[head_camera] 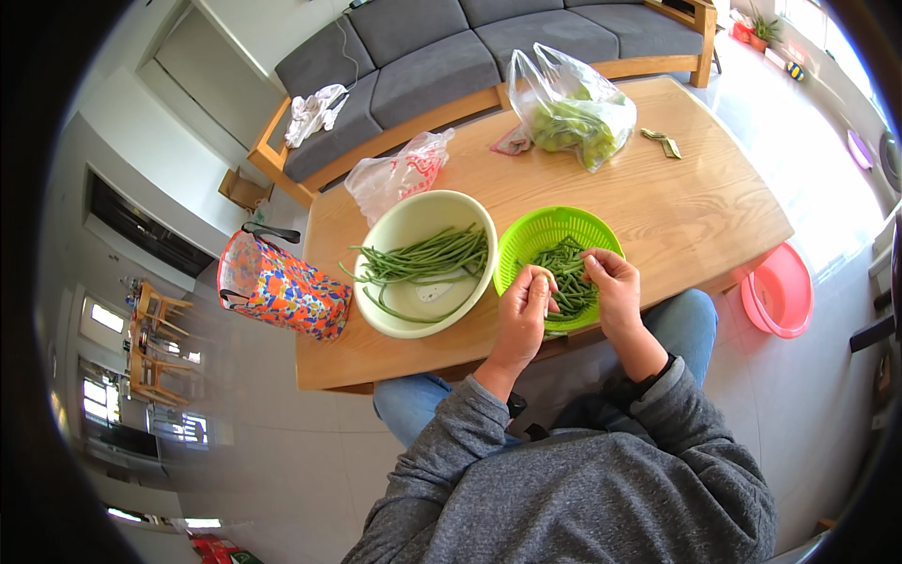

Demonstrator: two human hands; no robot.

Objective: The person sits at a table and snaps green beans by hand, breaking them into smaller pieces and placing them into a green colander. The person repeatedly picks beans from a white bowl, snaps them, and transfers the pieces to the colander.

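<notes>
A green plastic colander (518, 247) with short pieces of green bean (572, 282) stands at the near edge of the wooden table. Over its left near side is my left hand (528, 299), fingers curled together around a small bit that is mostly hidden. My right hand (613, 285) is over the colander's right side, thumb and fingertips pinched; whether something thin is between them cannot be made out. Left of the colander stands a cream plastic basin (423, 208) with long whole green beans (430, 257), some reaching over its left rim.
The wooden table (690, 190) also bears a crumpled plastic bag (405, 173), a clear bag of green produce (574, 120), folded papers (662, 143) and, at the left, a patterned tote bag (289, 292). A pink basin (779, 292) is right of the table, a grey sofa (437, 70) beyond.
</notes>
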